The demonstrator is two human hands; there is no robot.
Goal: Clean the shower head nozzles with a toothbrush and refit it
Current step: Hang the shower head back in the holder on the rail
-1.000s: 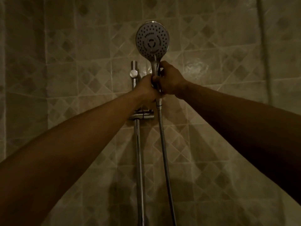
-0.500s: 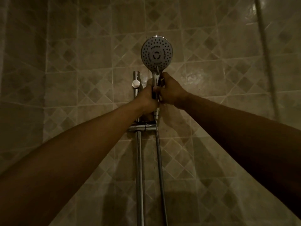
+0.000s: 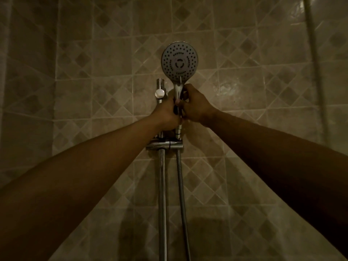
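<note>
From the head camera, both bare arms reach up and forward toward a tiled wall (image 3: 94, 110) in dim light. The left hand (image 3: 165, 114) and the right hand (image 3: 195, 106) meet at the handle of the shower head (image 3: 179, 62), knuckles nearly touching. The left hand's fingers curl round the lower part of the handle, close against the vertical rail (image 3: 162, 194) that runs down just below and behind it. The right hand grips the handle from the other side, its thumb and fingers wrapped near the neck, a little higher than the left.

The shower head stands upright directly above both hands, its round nozzle face turned toward the camera, with rings of small holes visible. Just left of the hands, a round chrome knob (image 3: 159, 93) sits on the top of the rail. Right below the hands, the handle's lower end meets a chrome bracket (image 3: 164, 145) on the rail. Whether it is fully seated there cannot be told. The metal hose (image 3: 181, 194) hangs straight down from under the hands, beside the rail.
</note>
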